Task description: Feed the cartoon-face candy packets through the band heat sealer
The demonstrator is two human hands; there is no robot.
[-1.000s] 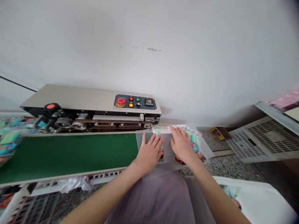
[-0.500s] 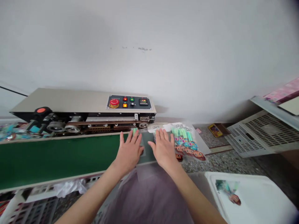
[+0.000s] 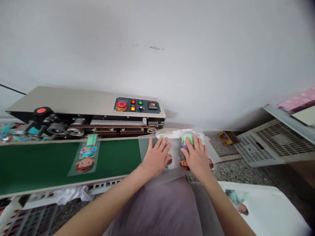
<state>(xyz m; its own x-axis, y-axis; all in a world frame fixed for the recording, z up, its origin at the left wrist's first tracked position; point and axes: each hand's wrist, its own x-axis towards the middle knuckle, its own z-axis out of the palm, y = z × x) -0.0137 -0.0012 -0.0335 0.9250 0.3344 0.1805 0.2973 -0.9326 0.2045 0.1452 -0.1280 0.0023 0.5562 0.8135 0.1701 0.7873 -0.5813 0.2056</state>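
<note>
My left hand lies with fingers spread over a clear packet of green sticks with a cartoon face, just right of the belt's visible stretch. My right hand rests flat, fingers out, on several similar packets lying side by side on a clear sheet. Both palms partly cover what is beneath them. Another clear packet, with green strips and a brown cartoon face, lies on the green conveyor belt. Behind the belt stands a band sealing machine with lit buttons.
A white lid-like surface at lower right carries one more packet. A grey plastic crate and a small yellow box stand at right. Under the belt are a white crate and crumpled plastic.
Both hands have shifted right, the left off the belt onto a packet and the right onto the group of packets. A packet now shows on the belt, left of my hands.
</note>
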